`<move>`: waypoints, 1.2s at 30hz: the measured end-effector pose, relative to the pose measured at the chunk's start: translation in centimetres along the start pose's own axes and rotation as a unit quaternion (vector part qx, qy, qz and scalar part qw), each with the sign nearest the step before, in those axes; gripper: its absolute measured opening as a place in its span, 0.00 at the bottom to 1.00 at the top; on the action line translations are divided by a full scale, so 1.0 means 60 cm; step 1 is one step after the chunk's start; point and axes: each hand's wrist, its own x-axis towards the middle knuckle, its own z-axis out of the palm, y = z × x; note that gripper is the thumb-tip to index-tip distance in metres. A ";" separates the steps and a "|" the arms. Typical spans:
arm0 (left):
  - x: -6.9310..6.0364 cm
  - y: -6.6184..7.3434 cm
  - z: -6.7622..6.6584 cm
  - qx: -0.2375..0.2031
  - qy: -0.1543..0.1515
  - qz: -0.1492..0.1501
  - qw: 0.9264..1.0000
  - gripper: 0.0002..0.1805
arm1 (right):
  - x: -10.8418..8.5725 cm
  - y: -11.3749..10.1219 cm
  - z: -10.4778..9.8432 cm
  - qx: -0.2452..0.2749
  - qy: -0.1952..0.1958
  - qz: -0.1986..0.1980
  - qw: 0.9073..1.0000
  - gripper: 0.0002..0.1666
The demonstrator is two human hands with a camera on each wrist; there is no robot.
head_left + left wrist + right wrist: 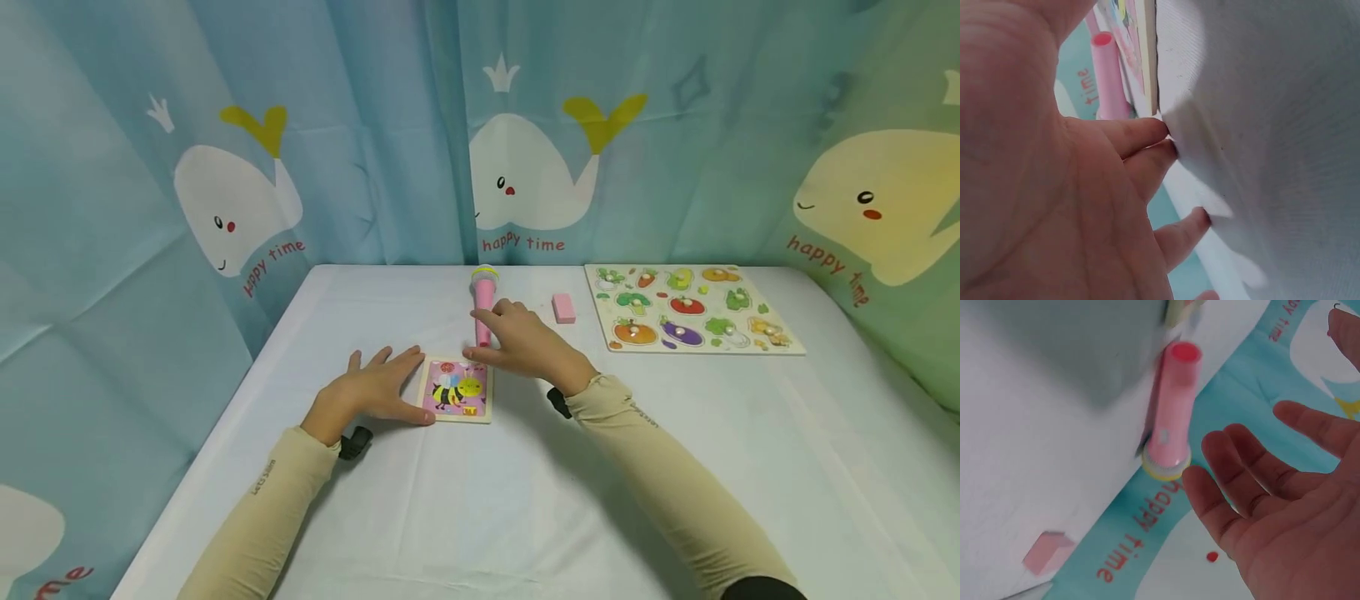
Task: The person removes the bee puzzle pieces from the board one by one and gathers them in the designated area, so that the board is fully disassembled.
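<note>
A small square wooden puzzle with a bee picture (455, 392) lies flat on the table. My left hand (373, 390) is at its left side, fingers spread, with thumb and index finger by its edge. In the left wrist view its fingertips (1161, 128) rest on the cloth close to the wooden edge. Beyond the puzzle lies a pink toy (485, 293), shaped like a microphone or torch, with a yellow-rimmed end. My right hand (528, 343) is beside it with relaxed fingers and appears to hold nothing; in the right wrist view a gap separates the fingers from the pink toy (1174, 409).
A pink block (563, 308) sits to the right of the pink toy. Farther right lies a vegetable peg puzzle board (697, 342). The table has a white cloth (465, 508), and blue whale-print curtains (390, 167) hang behind and at the sides.
</note>
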 end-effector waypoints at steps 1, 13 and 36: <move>0.000 0.000 0.000 0.000 -0.001 -0.001 1.000 0.62 | 0.003 -0.004 0.002 0.004 -0.004 -0.002 1.000 0.41; 0.000 -0.004 0.004 -0.002 0.000 -0.002 1.000 0.62 | 0.035 -0.030 0.037 0.002 -0.054 -0.046 0.997 0.37; -0.001 -0.001 -0.001 -0.007 0.001 0.003 1.000 0.61 | 0.073 -0.047 0.071 0.013 -0.128 -0.066 0.989 0.26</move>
